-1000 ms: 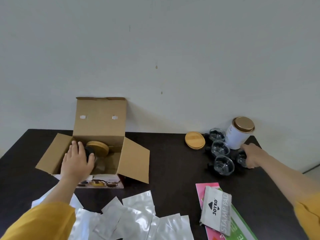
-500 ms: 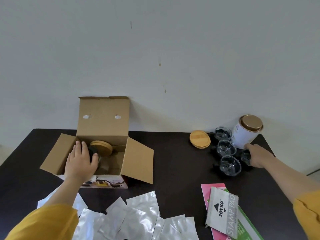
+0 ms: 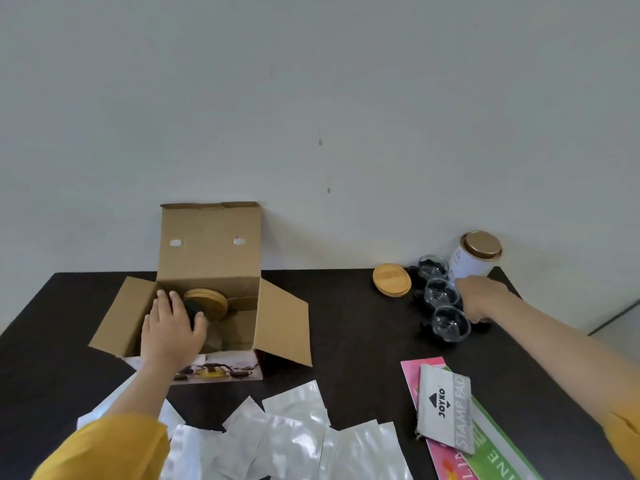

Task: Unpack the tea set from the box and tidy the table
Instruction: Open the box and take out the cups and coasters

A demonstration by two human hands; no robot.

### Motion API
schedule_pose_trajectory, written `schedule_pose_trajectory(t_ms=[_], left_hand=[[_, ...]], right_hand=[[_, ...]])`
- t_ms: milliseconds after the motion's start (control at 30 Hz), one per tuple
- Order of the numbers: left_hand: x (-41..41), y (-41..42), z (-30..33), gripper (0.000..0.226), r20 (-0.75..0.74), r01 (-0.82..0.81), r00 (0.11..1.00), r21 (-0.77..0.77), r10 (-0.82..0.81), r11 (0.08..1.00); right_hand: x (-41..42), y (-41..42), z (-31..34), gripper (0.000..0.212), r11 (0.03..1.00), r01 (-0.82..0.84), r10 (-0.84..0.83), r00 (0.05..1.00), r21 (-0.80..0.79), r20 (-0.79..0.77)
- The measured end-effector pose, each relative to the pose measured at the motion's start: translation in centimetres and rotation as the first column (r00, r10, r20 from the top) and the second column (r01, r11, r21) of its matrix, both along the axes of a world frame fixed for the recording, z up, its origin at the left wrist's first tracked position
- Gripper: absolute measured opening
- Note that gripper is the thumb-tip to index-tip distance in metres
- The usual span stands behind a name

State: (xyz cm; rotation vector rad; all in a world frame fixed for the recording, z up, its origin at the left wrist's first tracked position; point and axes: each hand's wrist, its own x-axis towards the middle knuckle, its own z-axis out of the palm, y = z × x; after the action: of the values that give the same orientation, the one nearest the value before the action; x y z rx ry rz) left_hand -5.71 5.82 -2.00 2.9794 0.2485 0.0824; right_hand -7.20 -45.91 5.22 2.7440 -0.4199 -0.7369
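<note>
An open cardboard box [image 3: 211, 244] stands on the dark table [image 3: 353, 327] at the left. My left hand [image 3: 169, 332] reaches into it, thumb and fingers curled on a dark piece [image 3: 193, 306] beside a round wooden lid [image 3: 211, 299]; some glass shows below it. At the far right, three glass cups on dark bases [image 3: 441, 293] stand in a row. My right hand [image 3: 481, 299] is closed over a fourth cup right next to them, which it hides almost wholly. A loose wooden lid [image 3: 392, 280] lies to the left of the cups.
A white tin with a gold lid [image 3: 476, 258] stands behind the cups by the wall. Several silver foil pouches [image 3: 294, 434] cover the near edge. A grey stamp-pad pouch [image 3: 445, 414] lies on pink and green sheets [image 3: 491, 459] at the near right.
My right hand has slid a little further over the fourth cup, closer to the row. My left hand stays on the dark piece in the box. The view has shifted slightly.
</note>
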Motion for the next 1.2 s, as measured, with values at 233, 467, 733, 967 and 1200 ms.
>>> schedule_pose_trajectory(t_ms=[233, 467, 733, 967, 1200], left_hand=[[-0.4, -0.1, 0.6, 0.072, -0.008, 0.024, 1.000, -0.040, -0.024, 0.999], [-0.5, 0.4, 0.6, 0.073, -0.002, 0.050, 0.999, -0.086, -0.051, 0.995], [-0.3, 0.5, 0.1, 0.073, 0.029, 0.078, 0.997, -0.128, -0.075, 0.989], [-0.2, 0.4, -0.2, 0.073, 0.033, 0.071, 0.997, -0.124, -0.067, 0.990], [-0.1, 0.4, -0.4, 0.070, 0.028, 0.071, 0.997, -0.128, -0.068, 0.989]], right_hand=[[-0.6, 15.3, 5.1, 0.027, 0.963, -0.271, 0.267, 0.952, 0.003, 0.147], [1.6, 31.0, 3.5, 0.039, 0.678, -0.279, 0.079, 0.947, 0.680, 0.311], [6.6, 40.9, -2.0, 0.074, 0.069, 0.382, -0.511, 0.807, 0.922, -0.296], [8.3, 42.2, -4.7, 0.090, -0.040, 0.539, -0.511, 0.712, 0.841, -0.481], [9.1, 43.6, -5.7, 0.101, -0.095, 0.539, -0.527, 0.686, 0.837, -0.501]])
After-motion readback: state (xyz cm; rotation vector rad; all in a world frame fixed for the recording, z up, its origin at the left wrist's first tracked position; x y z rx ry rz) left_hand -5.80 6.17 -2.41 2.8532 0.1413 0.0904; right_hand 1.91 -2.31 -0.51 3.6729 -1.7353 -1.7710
